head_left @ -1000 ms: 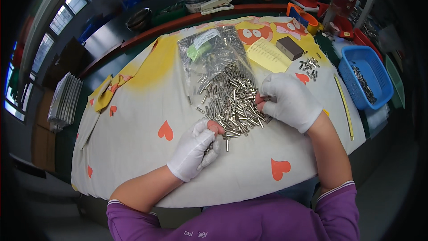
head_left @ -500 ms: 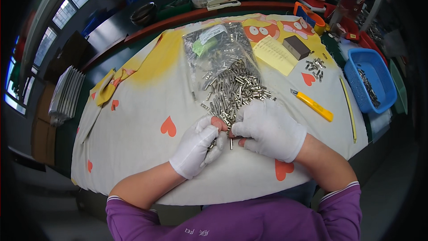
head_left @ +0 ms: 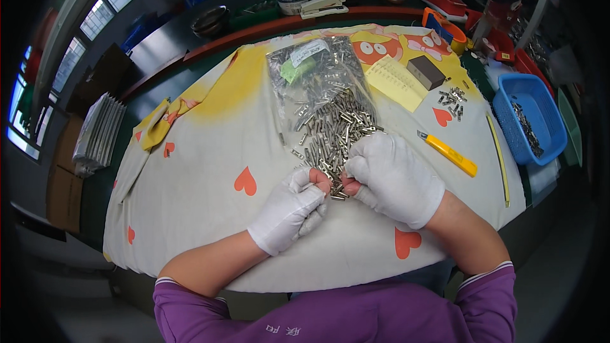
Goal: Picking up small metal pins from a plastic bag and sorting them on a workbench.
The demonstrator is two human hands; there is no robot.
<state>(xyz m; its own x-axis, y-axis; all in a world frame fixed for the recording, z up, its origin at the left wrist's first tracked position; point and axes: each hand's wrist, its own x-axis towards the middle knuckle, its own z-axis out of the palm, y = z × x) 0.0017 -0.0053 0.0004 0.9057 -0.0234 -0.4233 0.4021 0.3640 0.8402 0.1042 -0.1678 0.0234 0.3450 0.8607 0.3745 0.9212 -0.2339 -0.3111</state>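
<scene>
A heap of small, slim silvery metal parts (head_left: pixel 340 124) spills from the mouth of a clear plastic bag (head_left: pixel 283 98) onto the cloth. At its near end is my left hand (head_left: pixel 289 209), in a white glove with bare thumb and fingertips, its fingers curled and pinched. Facing it across a small gap, my right hand (head_left: pixel 397 178) is gloved the same way and closed, thumb against the fingers. Several parts lie between and just below the fingertips. Whatever either hand pinches is hidden or too small to make out.
Right of the heap lie a yellow utility knife (head_left: pixel 448 154), a yellow note sheet (head_left: pixel 397 82), a dark block (head_left: pixel 426 72) and a small group of parts (head_left: pixel 452 98). A blue basket (head_left: pixel 530 121) stands at the right edge. White stacked sheets (head_left: pixel 96 133) are at the left.
The upright part that stuck out below my fingertips no longer shows there; parts now lie at that spot. My fingertips have drawn slightly apart, and the whole view has shifted a little.
</scene>
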